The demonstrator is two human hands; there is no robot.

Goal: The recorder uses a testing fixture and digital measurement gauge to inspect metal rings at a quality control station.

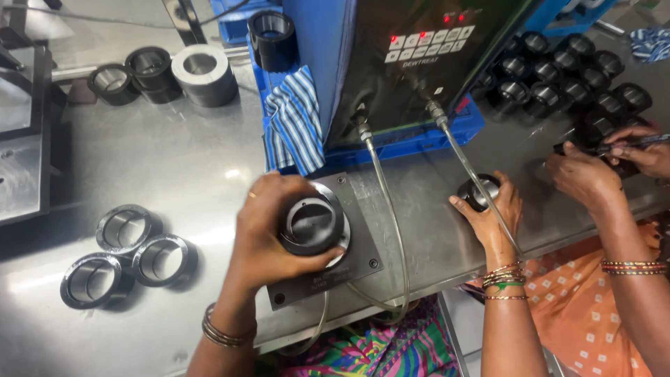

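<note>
The fingers (262, 192) of the left hand (262, 230) are wrapped tight around a black metal ring (310, 223) that sits on a round seat in a dark square plate (359, 241) on the steel desk (188, 167), while the right hand (492, 213) has its fingers closed over a second dark ring (478, 192) resting on the desk just beside a clear hose (474, 178) that runs up to a black control box (419, 56). Three more rings (129, 255) lie together on the desk well to the left, and at the far right another person's hands (607, 167) work near a cluster of black rings (565, 77).
</note>
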